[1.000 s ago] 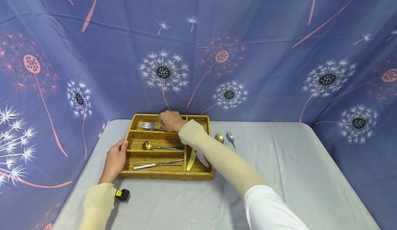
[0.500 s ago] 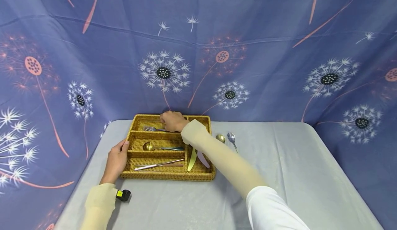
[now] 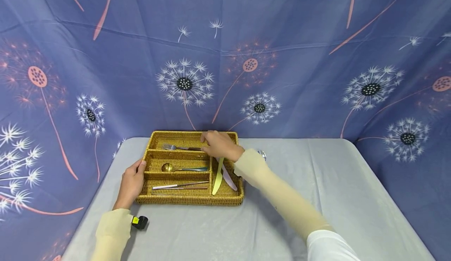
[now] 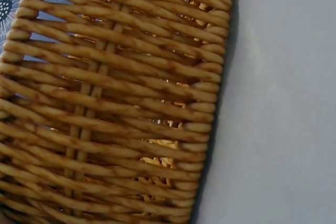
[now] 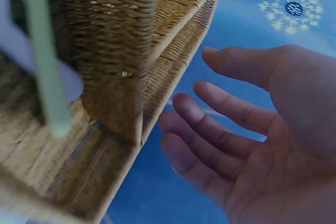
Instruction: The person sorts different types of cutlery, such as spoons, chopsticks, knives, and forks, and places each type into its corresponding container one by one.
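Note:
A wicker cutlery tray [image 3: 176,202] lies on the table, split into several compartments. My left hand [image 3: 131,183] grips its left side, thumb at the rim; the left wrist view shows only the woven wall [image 4: 115,98]. My right hand [image 3: 220,144] hovers over the back right of the tray, fingers loosely bent and holding nothing, as the right wrist view also shows. Forks [image 3: 179,148] lie in the back compartment; how many cannot be told. A gold spoon [image 3: 169,167] lies in the middle one, chopsticks [image 3: 179,186] in front. A green knife [image 3: 217,182] and a lilac knife [image 3: 230,179] lie at the right.
A silver spoon [image 3: 262,154] on the grey tablecloth [image 3: 334,198] pokes out beyond my right sleeve, which covers the rest of that spot. A patterned blue curtain [image 3: 299,57] hangs close behind the tray. A black-and-yellow device [image 3: 140,222] sits at my left wrist.
My right hand has let go of the forks and moved right. They lie closer to the back compartment's front wall than before. The gold spoon on the table is now hidden. My left hand stays put.

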The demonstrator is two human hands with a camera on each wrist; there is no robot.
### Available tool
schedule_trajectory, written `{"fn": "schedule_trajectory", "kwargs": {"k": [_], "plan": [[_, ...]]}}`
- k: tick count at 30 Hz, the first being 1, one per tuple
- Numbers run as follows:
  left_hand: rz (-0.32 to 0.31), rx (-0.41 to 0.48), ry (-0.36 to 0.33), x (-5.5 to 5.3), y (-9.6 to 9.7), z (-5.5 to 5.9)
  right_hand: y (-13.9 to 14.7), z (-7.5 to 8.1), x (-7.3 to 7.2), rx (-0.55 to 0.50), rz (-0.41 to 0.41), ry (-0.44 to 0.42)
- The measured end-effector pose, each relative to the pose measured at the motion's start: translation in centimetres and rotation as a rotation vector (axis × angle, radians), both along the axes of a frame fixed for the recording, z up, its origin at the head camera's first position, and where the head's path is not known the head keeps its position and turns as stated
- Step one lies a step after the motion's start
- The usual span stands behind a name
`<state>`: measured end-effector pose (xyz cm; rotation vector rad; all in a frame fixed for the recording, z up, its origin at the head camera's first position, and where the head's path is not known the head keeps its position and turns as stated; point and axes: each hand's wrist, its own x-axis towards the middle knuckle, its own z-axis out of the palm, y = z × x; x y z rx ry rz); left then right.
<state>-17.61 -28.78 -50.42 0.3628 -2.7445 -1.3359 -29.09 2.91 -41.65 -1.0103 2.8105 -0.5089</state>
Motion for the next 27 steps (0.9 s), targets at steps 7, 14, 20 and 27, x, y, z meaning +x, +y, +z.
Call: {"fn": "schedule_trajectory", "kwargs": {"k": [7, 14, 20, 27], "plan": [[-0.012, 0.011, 0.007, 0.0, 0.1, 0.0, 5.5, -0.5, 3.1, -0.115, -0.127, 0.013], [-0.014, 0.007, 0.028, -0.1, 0.1, 0.3, 11.5, -1.6, 5.6, -0.262, -0.318, 0.043], [0.0, 0.006, 0.032, -0.1, 0.0, 0.1, 15.0, -3.5, 7.6, -0.268, -0.4, 0.064], [-0.001, 0.012, 0.02, 0.0, 0.0, 0.1, 17.6, -5.2, 9.6, -0.229, -0.449, 0.035]]}}
